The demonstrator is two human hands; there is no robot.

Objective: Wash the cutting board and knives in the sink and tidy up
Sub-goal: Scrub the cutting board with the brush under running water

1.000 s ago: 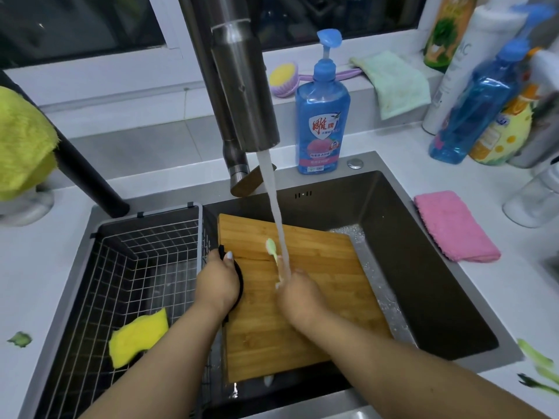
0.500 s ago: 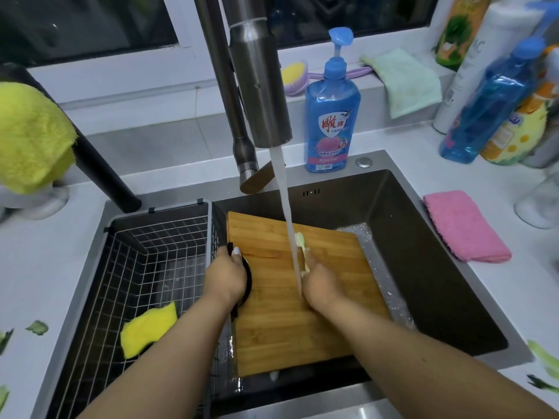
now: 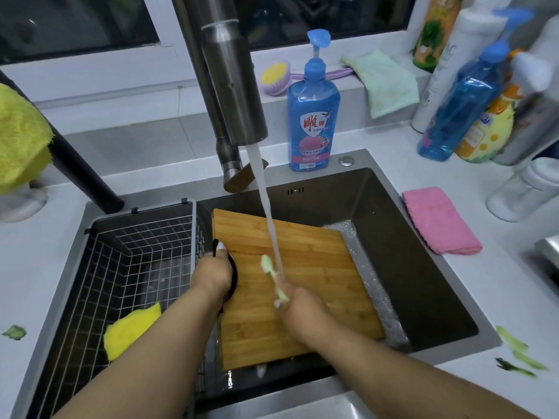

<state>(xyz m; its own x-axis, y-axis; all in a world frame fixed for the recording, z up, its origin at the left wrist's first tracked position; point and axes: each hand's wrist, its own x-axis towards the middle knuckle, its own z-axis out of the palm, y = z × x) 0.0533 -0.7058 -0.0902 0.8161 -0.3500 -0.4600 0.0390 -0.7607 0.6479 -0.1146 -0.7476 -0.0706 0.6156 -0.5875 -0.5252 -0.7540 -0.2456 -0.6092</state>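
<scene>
A wooden cutting board (image 3: 302, 252) lies tilted in the steel sink (image 3: 408, 252) under running water (image 3: 266, 207) from the faucet (image 3: 233, 86). My left hand (image 3: 211, 276) grips the black handle on the board's left edge. My right hand (image 3: 302, 313) holds a small pale green utensil (image 3: 269, 267), possibly a knife, over the board, its rounded tip pointing away from me beside the stream. My fingers hide most of it. I cannot pick out any other knife.
A wire basket (image 3: 136, 252) fills the sink's left half, with a yellow sponge (image 3: 130, 331) in it. Behind the sink stands a blue dish soap bottle (image 3: 313, 116). A pink cloth (image 3: 438, 222) and green peel scraps (image 3: 514, 349) lie on the right counter.
My right hand pushed the green utensil away along the board under the stream, then drew it back toward me. My left hand has kept its hold on the black handle.
</scene>
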